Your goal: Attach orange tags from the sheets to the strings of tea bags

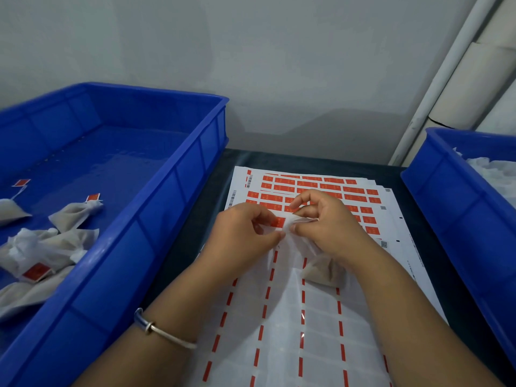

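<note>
My left hand (245,233) and my right hand (321,219) meet above the tag sheets (312,317). Between their fingertips is an orange tag (277,222), pinched from both sides. A tea bag (324,270) hangs under my right hand and rests on the sheet; its string is too thin to make out. Rows of orange tags (321,185) remain on the far part of the sheet. The near part shows only empty white backing with orange strips.
A large blue crate (178,174) on the left holds several tea bags with orange tags (75,213). A second blue crate (458,202) on the right holds white tea bags (497,169). White pipes (446,74) run up the wall behind.
</note>
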A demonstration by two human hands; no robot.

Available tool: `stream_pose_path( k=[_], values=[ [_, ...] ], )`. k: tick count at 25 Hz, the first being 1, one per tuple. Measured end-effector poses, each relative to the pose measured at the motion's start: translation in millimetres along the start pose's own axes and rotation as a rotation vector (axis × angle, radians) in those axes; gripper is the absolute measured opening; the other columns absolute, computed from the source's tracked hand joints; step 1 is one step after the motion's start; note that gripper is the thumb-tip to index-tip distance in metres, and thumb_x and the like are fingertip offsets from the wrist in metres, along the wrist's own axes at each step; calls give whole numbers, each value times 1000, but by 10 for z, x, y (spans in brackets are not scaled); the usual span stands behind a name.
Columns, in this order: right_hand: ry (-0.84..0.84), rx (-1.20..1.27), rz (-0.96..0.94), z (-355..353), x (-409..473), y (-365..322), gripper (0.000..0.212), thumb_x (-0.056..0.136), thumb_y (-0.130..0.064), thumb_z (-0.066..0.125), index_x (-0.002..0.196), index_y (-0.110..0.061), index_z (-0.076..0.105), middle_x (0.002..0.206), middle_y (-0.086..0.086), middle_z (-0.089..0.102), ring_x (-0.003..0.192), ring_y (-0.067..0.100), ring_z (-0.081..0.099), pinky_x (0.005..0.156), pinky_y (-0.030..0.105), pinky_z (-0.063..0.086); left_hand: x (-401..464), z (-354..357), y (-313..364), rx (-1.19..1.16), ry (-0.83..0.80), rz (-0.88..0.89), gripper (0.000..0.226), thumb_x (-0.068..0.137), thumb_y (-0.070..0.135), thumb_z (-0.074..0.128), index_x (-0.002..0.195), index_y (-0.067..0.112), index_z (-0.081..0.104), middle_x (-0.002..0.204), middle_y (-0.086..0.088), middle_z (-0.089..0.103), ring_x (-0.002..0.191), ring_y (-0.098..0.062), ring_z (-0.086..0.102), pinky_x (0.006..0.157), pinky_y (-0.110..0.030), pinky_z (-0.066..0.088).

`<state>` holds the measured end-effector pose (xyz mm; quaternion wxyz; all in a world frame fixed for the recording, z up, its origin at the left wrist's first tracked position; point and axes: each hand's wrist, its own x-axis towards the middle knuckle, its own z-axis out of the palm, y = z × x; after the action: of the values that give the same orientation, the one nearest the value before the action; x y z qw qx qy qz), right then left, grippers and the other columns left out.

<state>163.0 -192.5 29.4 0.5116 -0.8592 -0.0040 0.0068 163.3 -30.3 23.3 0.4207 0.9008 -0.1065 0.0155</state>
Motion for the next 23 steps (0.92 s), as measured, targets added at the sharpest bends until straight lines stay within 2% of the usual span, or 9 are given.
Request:
stream_pose_path(
  k=[4,8,11,15,20,23],
  values=[
    [-11,25,-4,-5,-10,-25,28,77,-19,76,85,-35,55,84,-32,52,73,-5,54,49,4,43,1,2,4,26,10,29,23,70,42,76,86,41,59,76,27,52,70,1,57,52,-5,40],
    [-11,65,21,35,-16,-55,37,71,-21,81,88,-40,55,86,-27,54,80,0,54,57,12,46,6,38,-10,27,26,50,22,71,41,76,85,40,59,76,24,54,70,-2,58,58,-7,44],
    [-8,72,33,64,-21,-53,44,72,-20,80,94,-44,51,82,-31,51,75,-4,52,48,5,40,17,39,-27,36,9,41,23,72,41,76,90,38,63,76,24,55,70,-1,59,61,-9,48],
    [-2,81,31,87,-27,-30,45,74,-19,79,92,-46,47,92,-24,55,75,-2,55,43,3,39,54,-19,-49,12,-45,-33,22,77,35,72,99,35,71,67,30,55,64,11,59,52,-5,43],
    [10,36,7,114,-31,-33,45,75,-23,78,94,-46,45,104,-21,53,80,-1,54,43,1,39,57,-21,-25,59,-52,-75,19,83,33,66,102,33,71,69,26,55,65,-1,60,62,-13,49],
    [15,5,-32,120,-40,-41,43,76,-24,77,92,-46,44,103,-21,52,82,-1,53,50,2,41,54,-11,-3,102,-46,-36,21,85,32,64,105,30,71,76,19,58,69,-4,60,69,-15,50]
  ],
)
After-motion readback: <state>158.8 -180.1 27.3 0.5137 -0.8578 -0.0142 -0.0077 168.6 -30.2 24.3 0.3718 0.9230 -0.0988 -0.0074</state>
